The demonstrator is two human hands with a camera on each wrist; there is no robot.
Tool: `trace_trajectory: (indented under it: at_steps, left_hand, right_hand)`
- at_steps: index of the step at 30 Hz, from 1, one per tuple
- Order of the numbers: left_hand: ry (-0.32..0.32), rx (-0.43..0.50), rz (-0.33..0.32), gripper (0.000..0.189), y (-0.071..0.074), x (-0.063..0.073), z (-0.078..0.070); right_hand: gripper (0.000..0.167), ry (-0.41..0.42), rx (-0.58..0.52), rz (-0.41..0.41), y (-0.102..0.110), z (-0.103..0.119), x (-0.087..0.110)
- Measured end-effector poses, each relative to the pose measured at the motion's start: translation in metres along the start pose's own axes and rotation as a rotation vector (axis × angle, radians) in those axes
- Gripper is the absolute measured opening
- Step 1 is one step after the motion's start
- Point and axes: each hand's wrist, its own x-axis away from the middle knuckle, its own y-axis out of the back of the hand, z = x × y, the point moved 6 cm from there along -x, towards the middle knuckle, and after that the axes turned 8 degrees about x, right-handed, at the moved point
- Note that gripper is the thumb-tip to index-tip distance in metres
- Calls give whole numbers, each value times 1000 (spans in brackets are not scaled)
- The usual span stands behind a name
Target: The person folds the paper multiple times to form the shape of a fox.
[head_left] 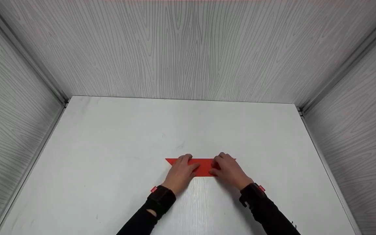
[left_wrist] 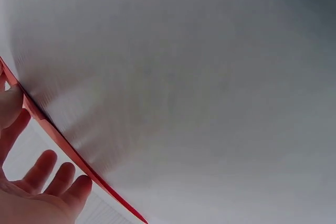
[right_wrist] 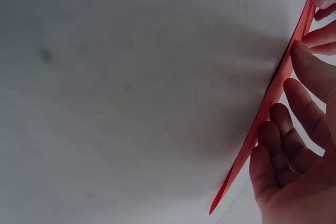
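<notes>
Red strip of paper (head_left: 204, 167) flat on the white desk (head_left: 109, 147), partly covered by the left hand (head_left: 180, 171) and right hand (head_left: 228, 169); both hands' fingers rest on it, loosely bent, unclenched. Wood-grained panels (head_left: 188, 49) stand behind and at both sides. Black wristbands (head_left: 162, 198) carry red tags (head_left: 154, 189), lettering illegible.
</notes>
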Motion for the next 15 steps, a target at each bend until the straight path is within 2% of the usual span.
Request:
trace_trajectory:
  at_steps: [9, 15]
  left_hand:
    - [-39, -50, 33, 35, -2, 0, -1]
    - [-39, -60, 37, 32, -2, 0, 0]
  right_hand:
    - [29, -50, -31, 51, -1, -6, -3]
    - [46, -16, 47, 39, 10, -8, -6]
